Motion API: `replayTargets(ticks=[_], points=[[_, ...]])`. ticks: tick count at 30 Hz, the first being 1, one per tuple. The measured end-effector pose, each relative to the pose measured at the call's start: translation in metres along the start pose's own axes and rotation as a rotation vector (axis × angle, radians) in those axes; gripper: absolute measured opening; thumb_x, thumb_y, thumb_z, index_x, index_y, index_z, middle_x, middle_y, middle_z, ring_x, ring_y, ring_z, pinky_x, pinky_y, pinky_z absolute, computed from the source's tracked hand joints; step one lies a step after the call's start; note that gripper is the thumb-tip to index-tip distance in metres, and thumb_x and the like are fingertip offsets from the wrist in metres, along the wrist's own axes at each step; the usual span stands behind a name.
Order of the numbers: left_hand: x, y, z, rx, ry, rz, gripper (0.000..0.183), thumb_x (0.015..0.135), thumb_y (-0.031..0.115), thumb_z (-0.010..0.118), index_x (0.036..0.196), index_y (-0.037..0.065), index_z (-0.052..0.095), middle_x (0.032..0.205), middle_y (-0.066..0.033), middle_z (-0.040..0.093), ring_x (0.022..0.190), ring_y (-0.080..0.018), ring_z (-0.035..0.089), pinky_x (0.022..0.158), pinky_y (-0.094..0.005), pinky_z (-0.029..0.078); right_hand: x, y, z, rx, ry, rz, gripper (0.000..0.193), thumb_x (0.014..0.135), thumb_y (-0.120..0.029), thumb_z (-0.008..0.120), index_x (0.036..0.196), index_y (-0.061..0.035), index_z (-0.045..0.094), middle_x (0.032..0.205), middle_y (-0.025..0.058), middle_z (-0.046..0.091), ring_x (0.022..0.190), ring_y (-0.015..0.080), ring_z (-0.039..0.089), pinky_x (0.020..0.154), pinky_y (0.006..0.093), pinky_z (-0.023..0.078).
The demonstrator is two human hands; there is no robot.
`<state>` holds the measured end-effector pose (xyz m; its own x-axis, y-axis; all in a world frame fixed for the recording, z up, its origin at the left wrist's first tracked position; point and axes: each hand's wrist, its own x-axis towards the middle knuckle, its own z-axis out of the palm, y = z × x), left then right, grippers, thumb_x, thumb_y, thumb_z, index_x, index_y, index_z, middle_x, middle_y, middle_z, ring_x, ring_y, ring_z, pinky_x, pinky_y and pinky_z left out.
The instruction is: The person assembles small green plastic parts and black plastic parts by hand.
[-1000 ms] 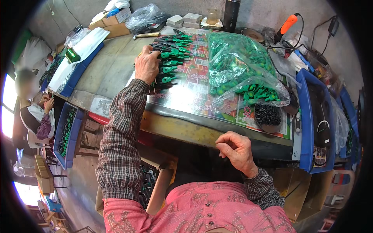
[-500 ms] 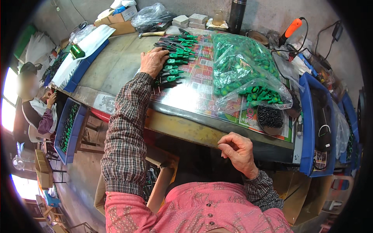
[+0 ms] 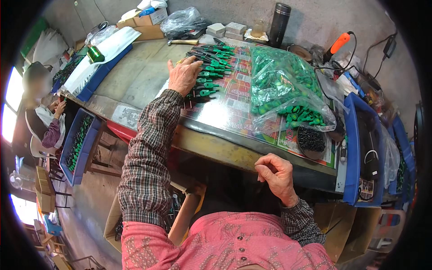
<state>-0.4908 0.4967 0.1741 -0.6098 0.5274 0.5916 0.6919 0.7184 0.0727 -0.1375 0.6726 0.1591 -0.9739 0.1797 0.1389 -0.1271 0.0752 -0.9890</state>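
Neatly, slim green-and-black pieces, glossy at their rounded ends, lie in a tight row on the counter toward twelve o'clock. At eleven, the left hand lies over their dark side, fingers slightly spread; whether they grip one I cannot tell. At four, the right hand curls its fingers narrowly toward the thumb, the inside hidden. At two, a crinkled clear bag bulges with green parts; at three, a round dish holds small black bits. The glossy sheet beneath the row bears pale printed lettering.
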Motion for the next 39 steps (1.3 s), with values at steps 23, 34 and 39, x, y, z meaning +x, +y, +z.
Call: replayTargets(ticks=[23, 34, 39], points=[[-0.467, -0.032, -0.257, 0.179, -0.015, -0.945, 0.015, 0.083, 0.008, 0.063, 0.095, 0.004, 0.071, 0.078, -0.0104, 0.067, 0.072, -0.0242, 0.066, 0.068, -0.0315, 0.052, 0.003, 0.029, 0.001, -0.011, 0.014, -0.127, 0.011, 0.093, -0.003, 0.056, 0.100, 0.0048, 0.060, 0.066, 0.0024, 0.051, 0.056, 0.0087, 0.045, 0.057, 0.0235, 0.044], [-0.656, -0.044, -0.282, 0.134, 0.019, -1.577, 0.017, 0.084, 0.007, 0.060, 0.096, 0.002, 0.069, 0.075, -0.0124, 0.068, 0.063, -0.0194, 0.067, 0.062, -0.0322, 0.054, 0.003, 0.029, 0.000, -0.032, 0.022, -0.120, 0.011, 0.095, -0.006, 0.057, 0.099, 0.0027, 0.061, 0.066, 0.0010, 0.050, 0.056, 0.0071, 0.044, 0.056, 0.0230, 0.042], [-0.668, -0.053, -0.272, 0.380, -0.097, -1.412, 0.017, 0.079, 0.004, 0.061, 0.096, 0.003, 0.067, 0.090, -0.0167, 0.068, 0.088, -0.0330, 0.066, 0.081, -0.0392, 0.051, 0.004, 0.030, 0.004, -0.041, 0.018, -0.131, 0.011, 0.095, -0.007, 0.057, 0.098, 0.0027, 0.061, 0.066, 0.0010, 0.050, 0.055, 0.0071, 0.044, 0.056, 0.0231, 0.042]])
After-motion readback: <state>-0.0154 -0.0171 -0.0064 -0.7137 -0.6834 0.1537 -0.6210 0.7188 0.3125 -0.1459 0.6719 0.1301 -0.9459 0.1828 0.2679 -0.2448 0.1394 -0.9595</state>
